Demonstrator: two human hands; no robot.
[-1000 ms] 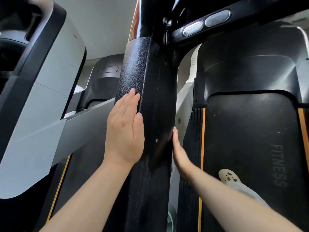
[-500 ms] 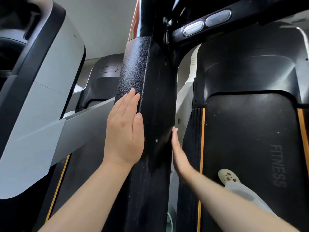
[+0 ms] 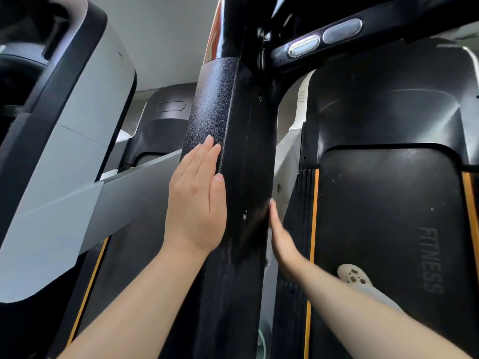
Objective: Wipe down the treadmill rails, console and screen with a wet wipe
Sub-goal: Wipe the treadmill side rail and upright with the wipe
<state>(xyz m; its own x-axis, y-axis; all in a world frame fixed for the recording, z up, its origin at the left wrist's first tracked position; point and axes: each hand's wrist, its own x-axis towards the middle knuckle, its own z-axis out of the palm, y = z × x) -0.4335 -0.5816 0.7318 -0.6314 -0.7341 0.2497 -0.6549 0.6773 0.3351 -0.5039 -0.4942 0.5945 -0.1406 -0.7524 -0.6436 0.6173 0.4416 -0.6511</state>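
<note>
A black textured treadmill upright [image 3: 228,130] runs down the middle of the view. My left hand [image 3: 197,200] lies flat on its left face, fingers straight and together, pointing up. My right hand [image 3: 281,237] is against the post's right side, seen edge-on with straight fingers; its palm side is hidden. No wet wipe shows in either hand. A black handrail [image 3: 388,24] with two oval silver sensor pads [image 3: 303,45] branches off the post at the upper right.
The black treadmill belt [image 3: 383,229] marked FITNESS, with orange edge strips, lies to the right, and a white shoe [image 3: 353,277] stands on it. A grey and black neighbouring treadmill frame [image 3: 64,164] fills the left. A second black motor cover [image 3: 166,120] sits behind.
My right hand has slid slightly up and in along the post's right side. My left hand has stayed in place.
</note>
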